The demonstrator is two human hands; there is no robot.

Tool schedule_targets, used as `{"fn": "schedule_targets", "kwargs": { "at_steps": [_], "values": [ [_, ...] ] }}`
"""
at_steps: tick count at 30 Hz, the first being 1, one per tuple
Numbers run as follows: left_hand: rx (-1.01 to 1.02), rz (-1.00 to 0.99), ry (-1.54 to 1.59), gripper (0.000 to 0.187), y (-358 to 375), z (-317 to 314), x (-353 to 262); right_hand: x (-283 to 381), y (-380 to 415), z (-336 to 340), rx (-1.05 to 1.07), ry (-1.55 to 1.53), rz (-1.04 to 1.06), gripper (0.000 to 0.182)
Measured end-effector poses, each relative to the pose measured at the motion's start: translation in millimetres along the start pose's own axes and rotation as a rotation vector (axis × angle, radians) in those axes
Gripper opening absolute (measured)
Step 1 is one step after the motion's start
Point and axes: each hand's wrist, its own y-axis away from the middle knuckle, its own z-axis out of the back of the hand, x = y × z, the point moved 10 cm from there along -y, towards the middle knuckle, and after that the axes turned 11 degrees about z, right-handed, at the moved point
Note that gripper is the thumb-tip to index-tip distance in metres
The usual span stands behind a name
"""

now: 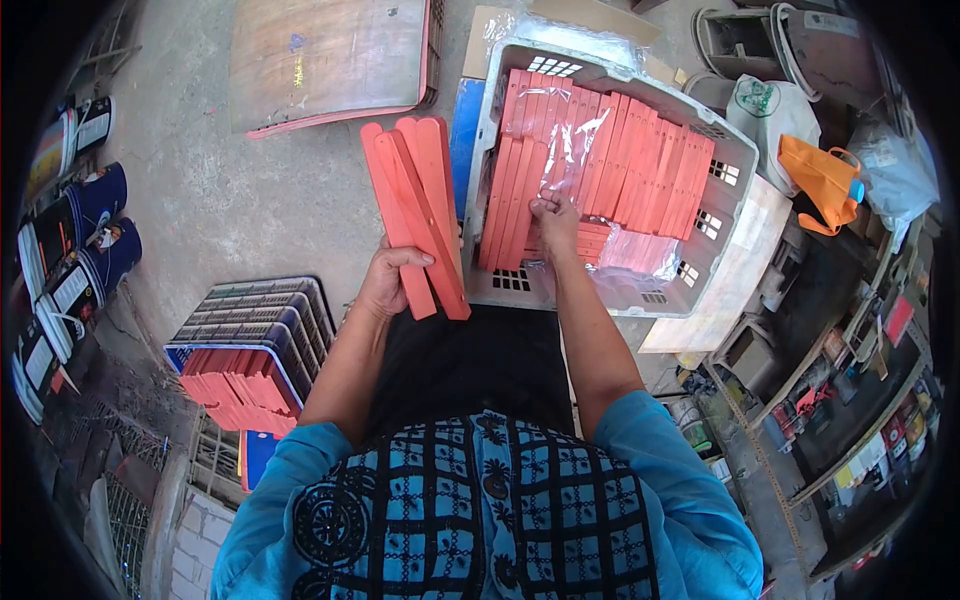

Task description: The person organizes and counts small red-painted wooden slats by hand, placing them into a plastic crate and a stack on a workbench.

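Observation:
My left hand [385, 280] is closed around several red wooden slats [415, 215] with rounded ends, fanned slightly and held beside the crate. My right hand [556, 222] reaches into a grey plastic crate [735, 190], its fingers closed at the edge of a red wooden slat [525, 195] in the left-hand row. Packed rows of similar slats [640, 160] fill much of the crate. Clear plastic film [640, 250] lies under and between the rows, close to my right fingers.
A blue crate [265, 310] of red pieces stands at lower left. Stacked boards [325, 60] lie beyond my left hand. Paint buckets [80, 240] line the far left. An orange bag [820, 180] and cluttered shelves [850, 420] are on the right.

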Motion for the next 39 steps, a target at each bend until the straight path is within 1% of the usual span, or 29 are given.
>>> {"fn": "schedule_targets", "kwargs": {
  "at_steps": [2, 5, 8, 11, 14, 17, 18, 21, 23, 24, 27, 30, 33, 35, 36, 39],
  "values": [
    [0.015, -0.011, -0.003, 0.062, -1, -3, -1, 1, 2, -4, 0.025, -0.068, -0.041, 0.024],
    [0.015, -0.006, -0.009, 0.062, 0, -3, -1, 3, 2, -5, -0.023, -0.091, -0.062, 0.026],
    [0.015, -0.011, -0.002, 0.062, 0, -8, -2, 0, -2, -3, -0.024, 0.027, -0.056, 0.026],
    [0.02, -0.013, 0.01, 0.063, -2, -7, -1, 4, 3, -7, 0.018, -0.008, -0.101, 0.026],
    [0.021, -0.006, 0.007, 0.064, -3, -3, 0, -6, -3, 1, -0.011, -0.023, -0.081, 0.027],
    [0.004, -0.002, 0.0, 0.064, -1, 0, -2, -9, -6, 2, 0.011, -0.241, -0.122, 0.027],
    [-0.003, -0.002, 0.0, 0.064, -1, 0, -2, 3, 3, -2, 0.072, -0.257, -0.217, 0.027],
    [-0.012, 0.014, 0.013, 0.062, -2, 3, 0, 13, 11, 0, 0.014, -0.148, -0.235, 0.03],
    [-0.014, 0.003, 0.015, 0.062, -3, 0, -1, 8, -6, 4, -0.025, -0.03, 0.064, 0.034],
    [-0.016, -0.003, 0.016, 0.061, -3, -1, -2, 28, -4, 0, -0.045, 0.028, 0.212, 0.035],
    [0.017, -0.009, -0.02, 0.061, -3, -7, -3, 71, 13, -6, -0.087, 0.409, 0.417, 0.039],
    [0.037, -0.022, -0.042, 0.061, -5, -7, -3, 47, 4, -5, -0.013, 0.33, 0.34, 0.042],
    [0.013, -0.017, -0.017, 0.061, -4, -7, -4, 44, 2, -2, 0.033, 0.502, 0.322, 0.043],
    [0.013, 0.0, -0.01, 0.061, -4, -7, -3, 55, 11, -7, 0.027, 0.488, 0.343, 0.042],
    [0.013, 0.009, -0.008, 0.062, -4, -6, -2, 62, 15, -9, 0.022, 0.48, 0.354, 0.042],
    [0.02, -0.013, -0.014, 0.063, -4, -9, -3, 50, 13, -12, 0.043, 0.308, 0.25, 0.042]
  ]
}}
